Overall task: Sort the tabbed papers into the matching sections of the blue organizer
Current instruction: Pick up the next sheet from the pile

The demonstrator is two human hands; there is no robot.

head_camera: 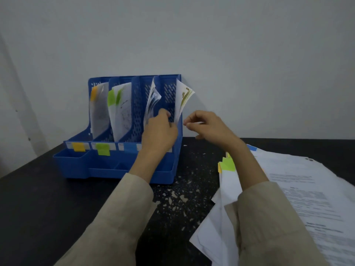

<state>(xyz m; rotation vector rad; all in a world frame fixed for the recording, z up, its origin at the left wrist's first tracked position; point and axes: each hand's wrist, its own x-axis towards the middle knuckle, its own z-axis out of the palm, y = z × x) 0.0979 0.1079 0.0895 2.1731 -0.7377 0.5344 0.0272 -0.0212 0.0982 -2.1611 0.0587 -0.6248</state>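
My left hand [160, 131] holds bent papers [151, 104] in the third slot of the blue organizer [119, 166]. My right hand [207, 125] is curled beside it; whether it pinches something I cannot tell. The paper pile [307, 198] lies right.

My left hand [160, 131] sits at the mouth of the blue organizer's [80, 164] two right sections, where curling sheets [152, 104] and the dividers crowd it on both sides. My right hand [203, 124] hangs in open air at centre frame, just right of the organizer's end wall, with the bare wall [249, 54] behind it. Below, a strip of dark table [182, 198] runs free between my sleeves, while the loose paper pile [307, 198] fills the lower right.
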